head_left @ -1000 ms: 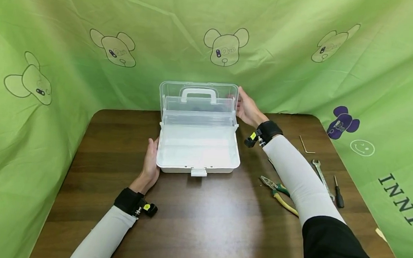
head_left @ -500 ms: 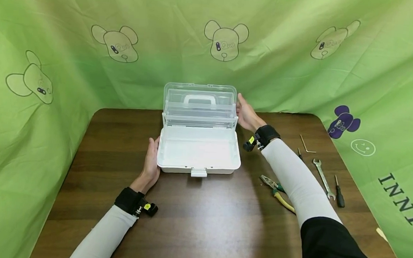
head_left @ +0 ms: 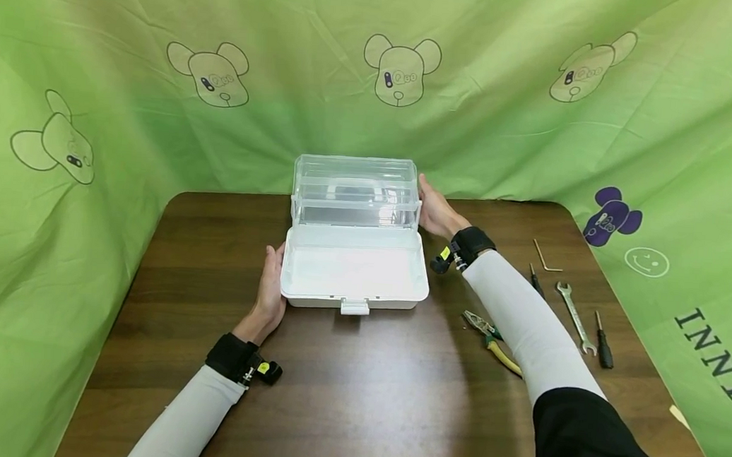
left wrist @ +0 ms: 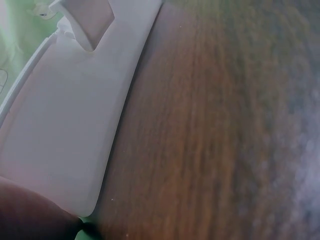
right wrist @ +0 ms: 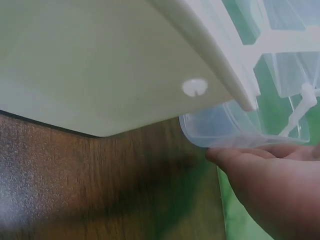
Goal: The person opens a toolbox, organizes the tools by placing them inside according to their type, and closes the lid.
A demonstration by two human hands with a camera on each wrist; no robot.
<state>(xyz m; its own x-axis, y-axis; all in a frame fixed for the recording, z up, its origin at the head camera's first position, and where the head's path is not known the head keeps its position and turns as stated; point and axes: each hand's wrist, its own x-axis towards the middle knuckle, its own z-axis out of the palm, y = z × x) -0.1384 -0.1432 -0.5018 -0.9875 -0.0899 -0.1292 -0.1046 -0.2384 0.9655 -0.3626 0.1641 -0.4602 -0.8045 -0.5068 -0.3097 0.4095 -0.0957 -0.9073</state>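
Observation:
A white plastic toolbox (head_left: 310,302) stands on the table with its clear lid (head_left: 358,163) tipped back and clear trays raised above the bare white base. A white latch (head_left: 355,307) sticks out at the front. My left hand (head_left: 270,296) rests against the left side of the base, its fingers partly hidden behind the wall. At the back right, my right hand (head_left: 437,211) touches the lid's right edge. The right wrist view shows its fingers lying along the clear lid (right wrist: 210,127), beside the base's side wall (right wrist: 100,65); some of the fingers are hidden.
Right of the toolbox lie combination pliers (head_left: 492,340), a hex key (head_left: 545,257), a wrench (head_left: 575,317), a screwdriver (head_left: 604,344) and another dark-handled tool (head_left: 537,281), partly behind the right arm. A green printed cloth (head_left: 287,74) hangs behind the wooden table (head_left: 379,399).
The lid has swung further back and down with its trays, and my right hand has come slightly lower with it. My left hand has stayed at the side of the base.

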